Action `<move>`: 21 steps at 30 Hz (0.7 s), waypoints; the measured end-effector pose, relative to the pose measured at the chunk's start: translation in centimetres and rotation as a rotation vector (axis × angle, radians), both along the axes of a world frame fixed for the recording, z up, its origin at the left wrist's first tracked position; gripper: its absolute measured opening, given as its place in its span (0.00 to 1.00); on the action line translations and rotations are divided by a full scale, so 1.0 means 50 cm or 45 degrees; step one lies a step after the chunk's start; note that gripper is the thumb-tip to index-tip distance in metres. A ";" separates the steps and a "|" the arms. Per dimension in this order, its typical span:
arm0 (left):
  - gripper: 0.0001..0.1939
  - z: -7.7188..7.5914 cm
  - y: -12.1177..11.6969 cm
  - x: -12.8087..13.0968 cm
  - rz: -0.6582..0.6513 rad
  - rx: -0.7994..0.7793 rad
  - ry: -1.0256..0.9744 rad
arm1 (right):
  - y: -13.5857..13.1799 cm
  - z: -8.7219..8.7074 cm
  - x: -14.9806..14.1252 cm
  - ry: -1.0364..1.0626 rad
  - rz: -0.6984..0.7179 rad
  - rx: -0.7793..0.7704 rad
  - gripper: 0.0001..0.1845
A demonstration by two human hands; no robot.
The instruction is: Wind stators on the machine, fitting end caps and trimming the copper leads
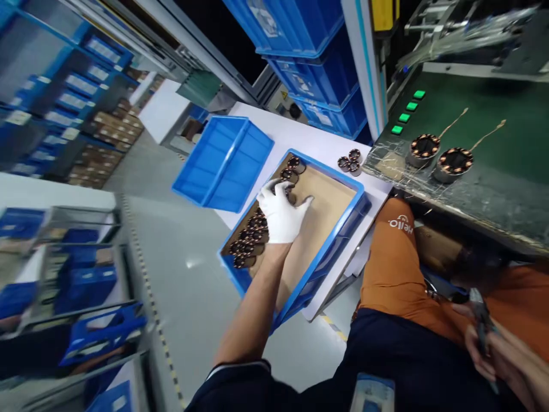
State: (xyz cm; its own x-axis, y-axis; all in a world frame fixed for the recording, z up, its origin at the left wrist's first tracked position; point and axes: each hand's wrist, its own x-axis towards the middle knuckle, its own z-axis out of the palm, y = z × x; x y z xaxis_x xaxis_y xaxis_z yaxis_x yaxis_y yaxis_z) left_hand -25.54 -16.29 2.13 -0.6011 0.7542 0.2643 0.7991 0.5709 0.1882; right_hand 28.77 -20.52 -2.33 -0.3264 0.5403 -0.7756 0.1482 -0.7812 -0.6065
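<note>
head view, left hand (283,214) hiding parts (256,229), right hand (493,343) blurred

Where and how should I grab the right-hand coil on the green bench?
Probably pinch its grey outer wall from above, on the near side: the coil sits flat with copper windings up, and its wire tail leads off the far side.

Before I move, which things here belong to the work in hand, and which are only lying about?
Seemingly in the work:
white-gloved left hand
copper-wound rings
cardboard-lined blue crate
tool in right hand
two wired rings on green bench

Apparently lying about:
empty blue crate
stacked blue bins
</note>
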 end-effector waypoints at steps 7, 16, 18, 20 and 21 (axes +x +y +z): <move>0.20 0.082 0.168 0.291 -0.938 0.453 0.008 | 0.002 0.119 -0.078 0.063 0.050 0.013 0.31; 0.21 -0.005 0.370 0.292 -1.034 0.502 -0.342 | -0.059 0.087 -0.005 0.052 0.051 0.121 0.32; 0.22 0.017 0.333 0.306 -0.973 0.703 -0.580 | -0.072 0.070 0.006 -0.035 0.091 0.191 0.33; 0.20 0.053 0.268 0.345 -0.893 0.879 -0.942 | -0.076 0.060 0.009 -0.154 0.152 0.291 0.33; 0.17 0.072 0.230 0.371 -0.913 0.917 -1.158 | -0.074 0.061 0.007 -0.210 0.175 0.351 0.32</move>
State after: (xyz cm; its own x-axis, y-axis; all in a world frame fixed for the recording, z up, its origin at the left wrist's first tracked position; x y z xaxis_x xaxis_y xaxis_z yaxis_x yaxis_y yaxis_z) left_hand -6.99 -4.78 5.75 -0.3104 0.8361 0.4524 0.3110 -0.3604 0.8794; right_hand 29.11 -24.22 0.70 -0.2927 0.6965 -0.6552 0.3543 -0.5574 -0.7508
